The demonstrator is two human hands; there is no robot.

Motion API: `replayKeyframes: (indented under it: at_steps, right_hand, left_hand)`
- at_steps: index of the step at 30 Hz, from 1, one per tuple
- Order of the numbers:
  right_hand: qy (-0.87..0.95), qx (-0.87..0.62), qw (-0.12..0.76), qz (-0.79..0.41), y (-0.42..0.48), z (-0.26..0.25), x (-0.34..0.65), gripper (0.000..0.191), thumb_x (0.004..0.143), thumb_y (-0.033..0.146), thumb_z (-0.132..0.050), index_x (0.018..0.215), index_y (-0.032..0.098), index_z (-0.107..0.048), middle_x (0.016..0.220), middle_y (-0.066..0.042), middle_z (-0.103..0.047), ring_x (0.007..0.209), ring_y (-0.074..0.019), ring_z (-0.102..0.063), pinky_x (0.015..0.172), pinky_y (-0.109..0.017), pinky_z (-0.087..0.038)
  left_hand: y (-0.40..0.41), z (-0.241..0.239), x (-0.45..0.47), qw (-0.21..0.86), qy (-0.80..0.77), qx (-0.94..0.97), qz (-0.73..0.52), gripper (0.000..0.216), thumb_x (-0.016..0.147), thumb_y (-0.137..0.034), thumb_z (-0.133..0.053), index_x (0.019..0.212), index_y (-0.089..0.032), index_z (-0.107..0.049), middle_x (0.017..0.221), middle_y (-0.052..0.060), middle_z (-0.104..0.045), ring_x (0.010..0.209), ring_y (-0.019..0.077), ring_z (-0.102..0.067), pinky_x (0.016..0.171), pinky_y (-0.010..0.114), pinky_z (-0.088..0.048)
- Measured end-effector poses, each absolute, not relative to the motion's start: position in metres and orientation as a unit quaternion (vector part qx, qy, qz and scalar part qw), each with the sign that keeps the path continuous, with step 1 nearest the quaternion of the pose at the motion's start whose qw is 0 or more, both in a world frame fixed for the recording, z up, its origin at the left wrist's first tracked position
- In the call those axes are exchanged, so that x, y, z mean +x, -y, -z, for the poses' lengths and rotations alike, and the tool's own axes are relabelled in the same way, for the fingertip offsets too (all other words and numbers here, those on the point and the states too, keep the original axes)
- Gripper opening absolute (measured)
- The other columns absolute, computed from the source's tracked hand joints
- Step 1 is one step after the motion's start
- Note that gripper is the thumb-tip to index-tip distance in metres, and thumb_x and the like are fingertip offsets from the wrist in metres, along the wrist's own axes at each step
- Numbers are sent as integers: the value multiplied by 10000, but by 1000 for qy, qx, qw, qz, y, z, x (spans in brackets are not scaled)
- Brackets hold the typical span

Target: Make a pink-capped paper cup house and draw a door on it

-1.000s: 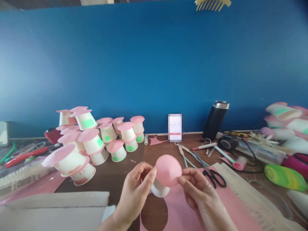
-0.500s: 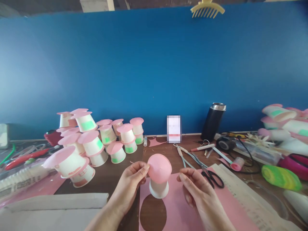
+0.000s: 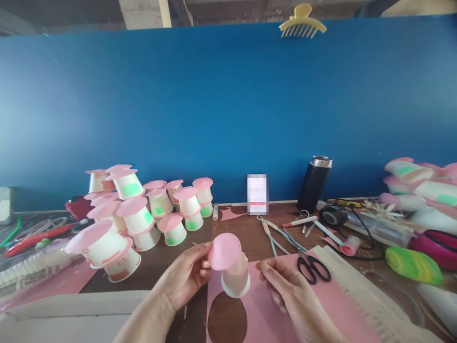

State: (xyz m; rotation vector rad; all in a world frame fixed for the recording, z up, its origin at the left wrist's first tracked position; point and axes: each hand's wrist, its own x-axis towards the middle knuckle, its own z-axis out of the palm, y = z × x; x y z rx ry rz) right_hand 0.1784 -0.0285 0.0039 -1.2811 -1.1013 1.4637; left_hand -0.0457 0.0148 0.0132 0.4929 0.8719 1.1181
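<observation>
A pink paper cone (image 3: 225,251) is pinched at its left edge between the thumb and fingers of my left hand (image 3: 189,276). It is tilted over a small upside-down paper cup (image 3: 236,285), hiding part of the cup's top. The cup stands on a pink paper sheet (image 3: 264,314) with a round hole cut in it. To the right of the cup, my right hand (image 3: 285,288) is closed, thumb against the fingers. Whatever it may hold is too small to make out.
Finished-looking cups with pink tops (image 3: 134,209) stand stacked at the left. Black-handled scissors (image 3: 314,269) lie beyond my right hand, close to some pliers (image 3: 273,233). A black bottle (image 3: 314,183) stands at the back, and a yellow-green object (image 3: 413,265) lies at the right.
The pink cone has shifted left and tilted off the cup, showing more of the cup's top. My left hand moved with it; my right hand came slightly left.
</observation>
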Motion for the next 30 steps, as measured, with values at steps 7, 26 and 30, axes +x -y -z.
replayKeyframes:
  at_steps: [7,26,30]
  right_hand:
    - [471,-518,435,-566,29,-2,177,393,863,574,-552,752,197,-548,522,91,-315,498,-94,-237,481,-246,-168]
    - [491,-528,417,-554,27,1,176,345,891,492,-548,711,198,-552,508,81,-344,494,-93,-275,473,-258,-178]
    - [491,-533,414,-551,28,-1,176,344,896,496,-548,724,198,-565,505,83,-347,494,-93,-279,471,-254,-181]
  left_hand:
    - [-21,-8,-42,726,-399,258,-497,217,725,-230,-792,737,-129,-600,624,-55,-466,505,27,-432,406,110,-317]
    - [-24,-3,-24,670,-461,366,-452,416,674,-482,-790,696,-162,-525,589,-61,-458,542,68,-394,519,186,-304]
    - [-24,-3,-23,659,-475,375,-446,419,658,-503,-790,712,-161,-554,601,-51,-495,559,82,-427,535,201,-315]
